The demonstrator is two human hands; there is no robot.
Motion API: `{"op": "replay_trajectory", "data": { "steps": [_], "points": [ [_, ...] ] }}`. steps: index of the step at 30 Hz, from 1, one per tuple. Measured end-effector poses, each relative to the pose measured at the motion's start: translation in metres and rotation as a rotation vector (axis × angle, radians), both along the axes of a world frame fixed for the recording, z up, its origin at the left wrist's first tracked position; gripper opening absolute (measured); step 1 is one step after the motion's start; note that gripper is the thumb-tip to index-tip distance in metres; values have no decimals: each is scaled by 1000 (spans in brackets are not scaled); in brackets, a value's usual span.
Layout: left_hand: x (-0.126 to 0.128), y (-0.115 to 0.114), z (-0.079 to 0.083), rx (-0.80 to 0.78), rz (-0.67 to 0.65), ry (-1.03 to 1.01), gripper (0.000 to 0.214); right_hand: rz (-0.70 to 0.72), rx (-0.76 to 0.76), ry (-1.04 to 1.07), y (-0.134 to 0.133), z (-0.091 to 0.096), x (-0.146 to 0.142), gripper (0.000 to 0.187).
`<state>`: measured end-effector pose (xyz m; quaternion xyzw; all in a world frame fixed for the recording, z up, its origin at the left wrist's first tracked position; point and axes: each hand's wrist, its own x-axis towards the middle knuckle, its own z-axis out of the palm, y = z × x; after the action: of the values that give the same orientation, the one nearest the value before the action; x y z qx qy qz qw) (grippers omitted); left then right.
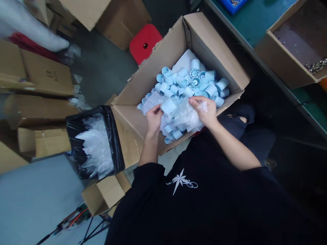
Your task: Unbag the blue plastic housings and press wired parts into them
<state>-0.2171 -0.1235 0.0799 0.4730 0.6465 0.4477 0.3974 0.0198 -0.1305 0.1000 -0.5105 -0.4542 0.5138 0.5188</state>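
Observation:
Over a large cardboard box [138, 85] full of light blue plastic cylinders [195, 81], I have a crumpled clear plastic bag [187, 115] between my two hands. My left hand [153, 119] pinches the bag's left edge with thumb and fingers. Beside those fingertips shows a light blue piece [169, 106]; whether it lies inside the bag or behind it I cannot tell. My right hand [207, 111] is closed on the bunched right part of the bag. Several hollow cylinders lie loose beneath, some showing spoked ends, with pale sheets among them.
Left of the box stands a black-lined bin [112, 143] holding crumpled clear plastic [97, 146]. A red stool [144, 42] is behind the box. On the right, a green table [258, 20] carries a blue tray [232, 9] and an open carton [286, 64] with small metallic parts.

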Motion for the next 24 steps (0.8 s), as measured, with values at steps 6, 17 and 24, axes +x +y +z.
{"op": "replay_trajectory", "data": {
  "steps": [6, 17, 24],
  "points": [
    [16, -10, -9, 2, 29, -92, 35, 261, -19, -15, 7, -2, -5, 68],
    [9, -11, -13, 188, 194, -291, 48, 284, 122, -369, 27, 6, 20, 51],
    [4, -4, -5, 92, -16, -359, 56, 150, 73, -27, 25, -4, 5, 53]
  ]
}}
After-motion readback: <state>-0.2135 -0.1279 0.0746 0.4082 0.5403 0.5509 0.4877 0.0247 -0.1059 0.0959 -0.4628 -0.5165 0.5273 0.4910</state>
